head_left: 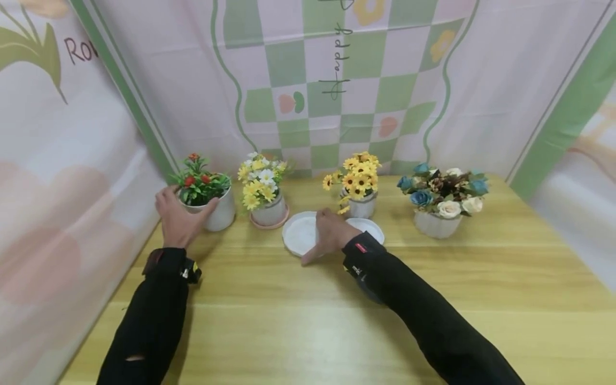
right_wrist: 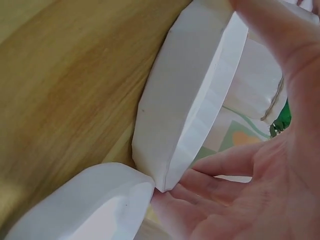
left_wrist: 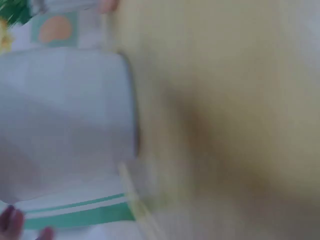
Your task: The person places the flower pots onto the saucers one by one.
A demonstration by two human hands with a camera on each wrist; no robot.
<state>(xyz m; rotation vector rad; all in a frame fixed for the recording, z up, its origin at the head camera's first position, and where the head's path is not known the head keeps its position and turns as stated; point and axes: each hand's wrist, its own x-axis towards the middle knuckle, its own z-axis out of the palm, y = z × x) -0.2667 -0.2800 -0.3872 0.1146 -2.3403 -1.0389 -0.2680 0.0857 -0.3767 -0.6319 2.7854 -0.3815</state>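
Note:
In the head view my left hand spreads its thumb and fingers about the rim of a white flowerpot with red flowers and green leaves. The same pot fills the left side of the blurred left wrist view, with fingertips just past its lower edge. My right hand spans a round white saucer low at the table. Thumb and fingers grip opposite sides of this saucer in the right wrist view. Close beside it lies a second white saucer, partly hidden by my hand.
Between my hands stands a pot of yellow and white daisies on a pink saucer. Beyond my right hand is a pot of yellow-orange flowers. A pot of blue and cream roses stands right. A printed cloth hangs behind the wooden table.

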